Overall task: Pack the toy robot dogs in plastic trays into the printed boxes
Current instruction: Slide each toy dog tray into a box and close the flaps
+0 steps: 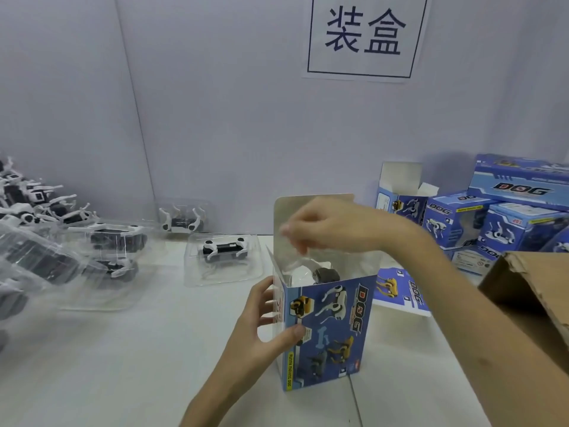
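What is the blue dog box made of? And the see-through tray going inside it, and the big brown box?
Blue box: thin cardboard, it seems; glossy printed outside, plain white inside its flaps.
Clear tray: probably thin moulded plastic; you can see through it and it glints a little.
Brown box: corrugated cardboard by the look, dull brown, with a ragged torn edge.

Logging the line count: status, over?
Left hand grips printed box. Right hand pinches plastic tray, toy dog partly inside box. Top flap up, mouth unblocked.
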